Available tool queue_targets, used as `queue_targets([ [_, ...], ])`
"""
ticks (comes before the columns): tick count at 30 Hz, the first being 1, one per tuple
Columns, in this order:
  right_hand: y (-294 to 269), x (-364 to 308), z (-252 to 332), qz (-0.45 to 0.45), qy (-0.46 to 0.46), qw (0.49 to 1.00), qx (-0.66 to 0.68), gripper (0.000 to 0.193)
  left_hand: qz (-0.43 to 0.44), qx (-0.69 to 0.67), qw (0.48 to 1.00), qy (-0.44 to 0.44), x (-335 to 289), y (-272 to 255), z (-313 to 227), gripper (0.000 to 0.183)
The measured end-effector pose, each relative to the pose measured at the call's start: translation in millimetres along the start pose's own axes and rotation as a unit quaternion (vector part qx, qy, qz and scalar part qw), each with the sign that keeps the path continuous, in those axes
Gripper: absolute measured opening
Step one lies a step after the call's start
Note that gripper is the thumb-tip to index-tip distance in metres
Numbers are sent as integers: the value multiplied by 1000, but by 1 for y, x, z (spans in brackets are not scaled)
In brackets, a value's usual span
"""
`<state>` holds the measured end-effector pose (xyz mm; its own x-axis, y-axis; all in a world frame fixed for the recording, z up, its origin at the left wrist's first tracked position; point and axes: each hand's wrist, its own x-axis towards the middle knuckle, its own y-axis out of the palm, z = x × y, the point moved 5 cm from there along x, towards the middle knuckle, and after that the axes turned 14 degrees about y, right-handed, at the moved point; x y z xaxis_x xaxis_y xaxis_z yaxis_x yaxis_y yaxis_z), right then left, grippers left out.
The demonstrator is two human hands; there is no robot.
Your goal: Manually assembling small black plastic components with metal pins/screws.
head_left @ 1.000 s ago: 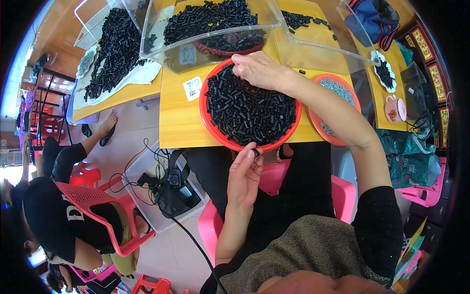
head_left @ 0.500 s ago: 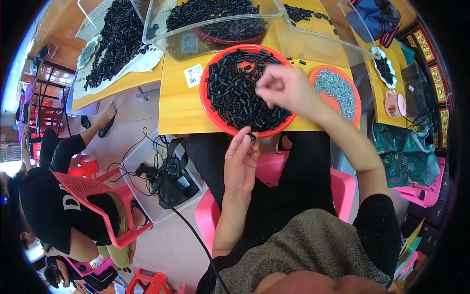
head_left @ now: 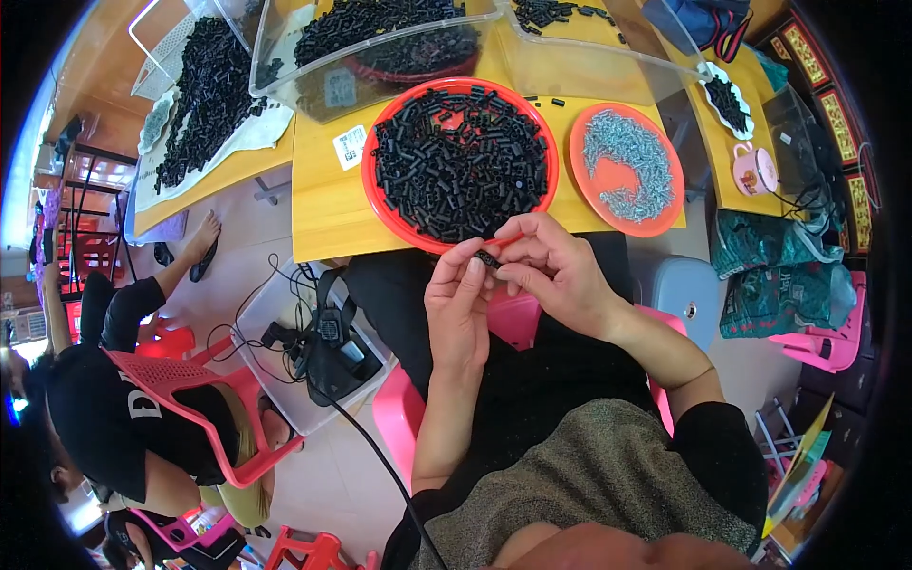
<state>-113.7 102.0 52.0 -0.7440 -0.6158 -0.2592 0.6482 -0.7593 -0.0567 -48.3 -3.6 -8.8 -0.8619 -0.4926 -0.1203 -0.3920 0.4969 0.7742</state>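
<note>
Between the fingertips of both hands is a small black plastic tube (head_left: 487, 258), just off the table's near edge. My left hand (head_left: 458, 302) pinches it from the left with thumb and forefinger. From the right, my right hand (head_left: 562, 283) has closed its thumb and fingers at the tube's other end; whether a second small part is between them is hidden. Directly beyond the hands, a red round basin (head_left: 369, 180) holds a heap of short black tubes (head_left: 456, 171). To its right lies an orange-red plate (head_left: 608, 180) with silvery screws (head_left: 646, 171) on it.
A clear plastic bin (head_left: 380, 59) with more black parts stands behind the basin. On the left table is a large black pile (head_left: 204, 104). A crate (head_left: 275, 328) with cables stands on the floor at left. Another person (head_left: 123, 418) sits at left; a pink mug (head_left: 753, 171) stands at right.
My right hand has come down from over the basin to meet my left hand at the black tube. My left hand stays near the table edge. The whole view has shifted slightly.
</note>
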Motion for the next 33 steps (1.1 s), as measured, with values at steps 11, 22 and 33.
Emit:
queue_targets([
  [11,2,-10,4,-50,-4,999,-13,35,16,12,1000,9,-3,3,-3,22],
  [22,5,-20,15,-101,-120,973,-168,36,22,30,998,47,-4,-4,2,20],
  [33,11,-27,16,-130,-240,928,-254,33,-4,-29,1000,4,-8,-5,10,19],
])
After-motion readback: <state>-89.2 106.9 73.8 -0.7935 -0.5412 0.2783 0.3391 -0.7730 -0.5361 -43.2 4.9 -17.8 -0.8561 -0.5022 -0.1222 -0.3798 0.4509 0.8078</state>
